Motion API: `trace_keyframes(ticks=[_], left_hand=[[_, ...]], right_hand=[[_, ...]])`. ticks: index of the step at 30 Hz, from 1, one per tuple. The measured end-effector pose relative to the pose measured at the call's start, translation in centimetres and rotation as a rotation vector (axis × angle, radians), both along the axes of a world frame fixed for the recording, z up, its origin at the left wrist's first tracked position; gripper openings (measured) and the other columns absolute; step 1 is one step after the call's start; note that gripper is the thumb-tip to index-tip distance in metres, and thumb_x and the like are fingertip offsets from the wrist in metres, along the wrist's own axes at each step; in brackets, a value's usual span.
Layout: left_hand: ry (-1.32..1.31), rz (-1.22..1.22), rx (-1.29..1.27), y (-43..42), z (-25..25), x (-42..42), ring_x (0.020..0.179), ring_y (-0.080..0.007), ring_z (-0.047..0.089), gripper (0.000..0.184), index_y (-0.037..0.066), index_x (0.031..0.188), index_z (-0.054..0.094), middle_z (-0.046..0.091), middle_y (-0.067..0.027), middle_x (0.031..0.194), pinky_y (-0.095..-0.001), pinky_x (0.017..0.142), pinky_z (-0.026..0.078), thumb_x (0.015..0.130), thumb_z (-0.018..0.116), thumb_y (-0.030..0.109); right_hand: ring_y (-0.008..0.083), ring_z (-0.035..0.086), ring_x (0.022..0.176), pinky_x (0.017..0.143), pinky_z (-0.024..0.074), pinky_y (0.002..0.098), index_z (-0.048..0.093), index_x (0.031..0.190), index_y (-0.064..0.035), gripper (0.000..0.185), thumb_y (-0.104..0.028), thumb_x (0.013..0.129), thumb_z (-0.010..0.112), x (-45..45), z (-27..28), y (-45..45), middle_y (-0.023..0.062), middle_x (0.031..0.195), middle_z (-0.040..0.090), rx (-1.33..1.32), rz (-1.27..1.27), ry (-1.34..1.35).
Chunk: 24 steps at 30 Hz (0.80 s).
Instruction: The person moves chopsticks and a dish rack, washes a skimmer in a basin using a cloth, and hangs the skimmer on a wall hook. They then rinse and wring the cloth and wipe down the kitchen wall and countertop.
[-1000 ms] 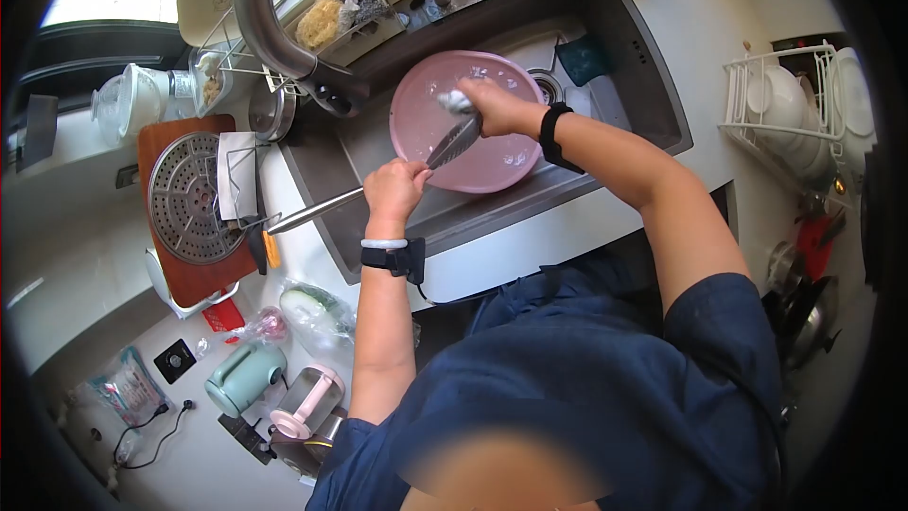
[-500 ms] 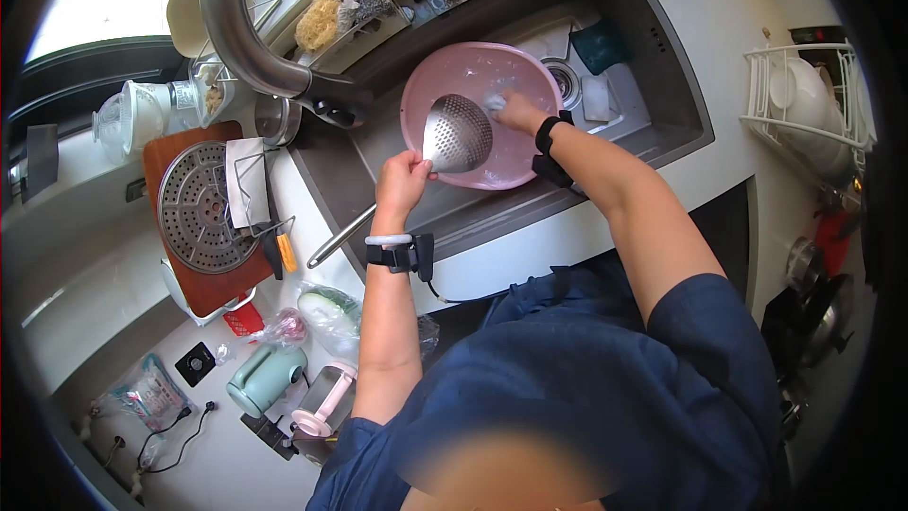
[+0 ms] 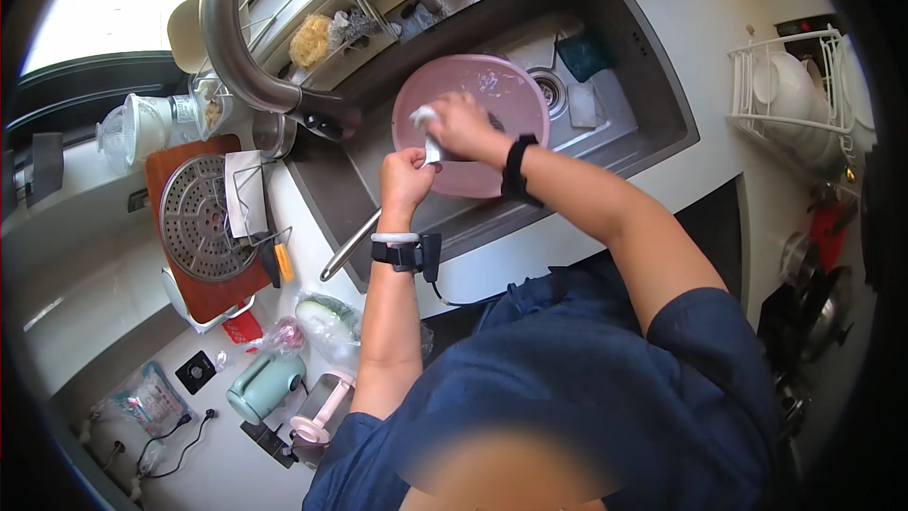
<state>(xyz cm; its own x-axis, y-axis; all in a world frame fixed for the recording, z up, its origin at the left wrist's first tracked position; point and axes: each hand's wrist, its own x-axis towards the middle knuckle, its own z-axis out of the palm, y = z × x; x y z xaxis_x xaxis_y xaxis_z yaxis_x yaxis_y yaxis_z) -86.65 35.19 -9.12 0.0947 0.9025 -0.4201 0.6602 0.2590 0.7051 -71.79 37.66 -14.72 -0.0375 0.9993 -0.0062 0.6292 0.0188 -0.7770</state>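
My left hand [image 3: 407, 180] is closed around a metal skimmer [image 3: 351, 245] where its handle meets the perforated bowl. The handle slants down past my left wrist, over the sink's front edge. My right hand [image 3: 461, 127] grips a bunched white cloth [image 3: 423, 117] and lies across the skimmer's bowl, hiding most of it. Both hands are at a pink basin [image 3: 518, 83], which holds some suds and sits tilted in the dark sink [image 3: 653, 66].
A faucet [image 3: 326, 114] arches over the sink's left side. A green scraper-like piece [image 3: 584, 57] lies near the drain [image 3: 547, 92]. Left of the sink, a steamer plate [image 3: 203, 218] rests on a wooden board [image 3: 236, 286]. A dish rack [image 3: 790, 128] stands at right.
My right hand has moved left from the basin's water onto the skimmer with the cloth. The skimmer's bowl has become mostly covered. The basin appears more tilted.
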Motion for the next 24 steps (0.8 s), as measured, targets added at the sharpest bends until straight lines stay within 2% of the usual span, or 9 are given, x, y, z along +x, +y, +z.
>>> trace_keyframes(ticks=[3, 7, 10, 13, 14, 17, 20, 22, 24], left_hand=[[0.07, 0.076, -0.109, -0.4, 3.3, 1.7, 0.058, -0.0122, 0.062, 0.017, -0.002, 0.078, 0.067, 0.067, -0.0103, 0.068, -0.0246, 0.056, 0.047, 0.063, 0.066, 0.007], [-0.056, 0.159, -0.221, -0.1, 3.3, 0.1, 0.049, -0.0088, 0.053, 0.014, -0.001, 0.075, 0.066, 0.065, -0.0062, 0.063, -0.0233, 0.047, 0.041, 0.065, 0.062, 0.008], [-0.234, 0.313, -0.377, 0.2, 3.7, -0.4, 0.043, -0.0066, 0.043, 0.014, -0.001, 0.076, 0.066, 0.063, -0.0041, 0.061, -0.0239, 0.043, 0.035, 0.069, 0.061, 0.01], [-0.275, 0.313, -0.356, -0.1, 3.5, -0.4, 0.042, -0.0051, 0.037, 0.014, -0.001, 0.08, 0.066, 0.063, -0.0046, 0.063, -0.0242, 0.041, 0.031, 0.074, 0.059, 0.01], [-0.237, 0.274, -0.318, -0.2, 3.0, -0.5, 0.042, -0.0044, 0.037, 0.015, -0.001, 0.082, 0.066, 0.063, -0.0051, 0.064, -0.0229, 0.04, 0.03, 0.076, 0.058, 0.009], [-0.161, 0.264, -0.266, -0.3, 1.7, -0.5, 0.043, -0.0037, 0.038, 0.017, -0.002, 0.087, 0.066, 0.064, -0.0057, 0.067, -0.0211, 0.038, 0.027, 0.079, 0.054, 0.007], [-0.165, 0.322, -0.32, -0.1, 1.4, -0.5, 0.043, -0.0043, 0.038, 0.021, -0.001, 0.093, 0.065, 0.066, -0.0063, 0.071, -0.0204, 0.036, 0.024, 0.081, 0.05, 0.005], [-0.207, 0.351, -0.388, 0.1, 1.3, -0.3, 0.042, -0.0049, 0.038, 0.024, -0.001, 0.097, 0.065, 0.066, -0.0069, 0.074, -0.0204, 0.035, 0.024, 0.081, 0.047, 0.004], [-0.287, 0.356, -0.447, 0.4, 1.1, 0.1, 0.042, -0.0045, 0.039, 0.023, -0.003, 0.097, 0.061, 0.064, -0.0079, 0.075, -0.0174, 0.034, 0.026, 0.08, 0.046, -0.001]], right_hand=[[0.037, 0.06, 0.089, 0.083, 0.0454, 0.0405, 0.064, 0.098, -0.0011, 0.034, -0.026, 0.077, 0.054, 3.4, -0.2, 2.8, 0.0235, 0.096, 0.062, -0.389, 0.045, 0.013], [0.0314, 0.063, 0.088, 0.077, 0.0475, 0.0405, 0.064, 0.093, 0.0061, 0.032, -0.02, 0.075, 0.058, 7.6, -4.3, 3.3, 0.0235, 0.098, 0.063, -0.695, -0.005, 0.058], [0.0205, 0.06, 0.077, 0.065, 0.0463, 0.0351, 0.063, 0.094, 0.0094, 0.028, -0.007, 0.071, 0.063, 9.4, -4.0, 1.2, 0.0145, 0.091, 0.064, -0.921, -0.184, 0.568], [0.024, 0.063, 0.083, 0.069, 0.0474, 0.0352, 0.063, 0.096, 0.0091, 0.03, -0.01, 0.073, 0.062, 9.4, -7.2, 0.1, 0.0169, 0.093, 0.064, -0.936, -0.183, 0.279], [0.0282, 0.063, 0.091, 0.074, 0.048, 0.037, 0.062, 0.098, 0.0076, 0.032, -0.014, 0.074, 0.061, 9.0, -13.0, -0.1, 0.0188, 0.096, 0.064, -0.828, -0.164, 0.064], [0.0312, 0.061, 0.098, 0.078, 0.0479, 0.0383, 0.062, 0.102, 0.0047, 0.035, -0.018, 0.076, 0.059, 7.5, -13.9, -0.4, 0.0206, 0.1, 0.063, -0.804, -0.399, 0.202], [0.0271, 0.062, 0.081, 0.072, 0.0485, 0.0376, 0.059, 0.105, -0.0001, 0.029, -0.016, 0.081, 0.054, 5.7, -7.0, -0.7, 0.017, 0.092, 0.063, -0.752, -0.366, 0.771], [0.0252, 0.06, 0.075, 0.068, 0.0484, 0.0376, 0.058, 0.103, -0.0015, 0.026, -0.015, 0.082, 0.053, 3.1, -3.2, -1.2, 0.0139, 0.089, 0.062, -0.548, -0.34, 0.705], [0.0308, 0.058, 0.091, 0.078, 0.0462, 0.0384, 0.06, 0.101, -0.0033, 0.026, -0.011, 0.075, 0.059, 0.8, -1.6, -1.9, 0.0173, 0.102, 0.059, -0.233, -0.02, 0.55]])
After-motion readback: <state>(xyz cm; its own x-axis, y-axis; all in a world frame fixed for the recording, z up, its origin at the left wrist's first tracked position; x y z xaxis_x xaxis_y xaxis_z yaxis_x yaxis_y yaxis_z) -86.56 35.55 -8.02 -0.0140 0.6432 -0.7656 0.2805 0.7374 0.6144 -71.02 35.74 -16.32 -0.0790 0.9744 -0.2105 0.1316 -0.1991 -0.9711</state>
